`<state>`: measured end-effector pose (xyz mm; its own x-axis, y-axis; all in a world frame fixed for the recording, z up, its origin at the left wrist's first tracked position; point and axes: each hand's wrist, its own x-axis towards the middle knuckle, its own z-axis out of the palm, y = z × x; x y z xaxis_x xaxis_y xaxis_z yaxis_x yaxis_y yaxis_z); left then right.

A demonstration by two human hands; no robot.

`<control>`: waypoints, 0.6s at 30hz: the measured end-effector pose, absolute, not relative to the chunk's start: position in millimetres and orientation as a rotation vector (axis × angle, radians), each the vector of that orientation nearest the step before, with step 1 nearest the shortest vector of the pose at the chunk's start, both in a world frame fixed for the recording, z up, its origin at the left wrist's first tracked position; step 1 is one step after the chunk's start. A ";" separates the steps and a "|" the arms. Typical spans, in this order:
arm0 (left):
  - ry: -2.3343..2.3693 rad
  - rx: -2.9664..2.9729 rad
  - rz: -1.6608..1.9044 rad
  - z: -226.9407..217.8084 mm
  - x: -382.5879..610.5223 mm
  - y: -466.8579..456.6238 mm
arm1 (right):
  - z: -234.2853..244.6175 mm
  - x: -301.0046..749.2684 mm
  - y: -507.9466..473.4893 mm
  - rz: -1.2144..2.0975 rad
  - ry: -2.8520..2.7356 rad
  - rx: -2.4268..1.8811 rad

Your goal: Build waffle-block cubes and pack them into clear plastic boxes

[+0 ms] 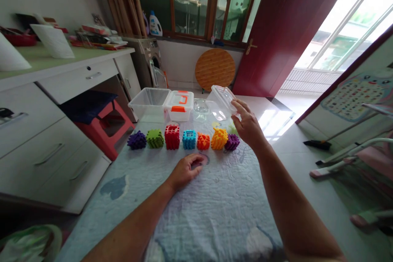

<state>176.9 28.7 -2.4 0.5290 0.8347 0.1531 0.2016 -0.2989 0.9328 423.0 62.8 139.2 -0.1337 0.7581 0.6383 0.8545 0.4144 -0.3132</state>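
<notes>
My right hand (248,125) grips the edge of a clear plastic lid (223,93), which is tilted up over a see-through container (216,110) at the table's far right. My left hand (186,170) rests on the cloth with fingers loosely curved and thumb apart, nothing in it. In front of it stands a row of toothed plastic pieces: dark purple (136,140), green (155,138), red (172,137), blue (189,139), orange (203,141), yellow (219,138) and violet (232,142). The violet bundle is nearest my right hand.
Behind the row stand an open clear bin (149,100), a lidded box with orange latches (179,106) and a small clear container (202,108). A patterned cloth (208,213) covers the table. A red stool (98,120) and a white desk (61,82) are at left.
</notes>
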 end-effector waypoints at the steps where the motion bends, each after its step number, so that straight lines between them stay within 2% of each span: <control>1: 0.863 1.740 0.822 -2.1 176.3 28.8 | 140.7 420.2 44.6 -0.161 -1.934 -1.333; 6: 0.885 1.374 0.951 -3.2 171.5 33.1 | 127.6 398.7 -32.7 -0.047 -2.085 -1.210; 13: 0.881 0.999 1.170 15.0 146.9 36.0 | 67.3 372.9 -64.3 0.163 -2.273 -1.110; 18: 0.895 1.042 1.026 25.8 133.9 12.8 | 42.5 371.4 -59.9 0.440 -2.276 -1.122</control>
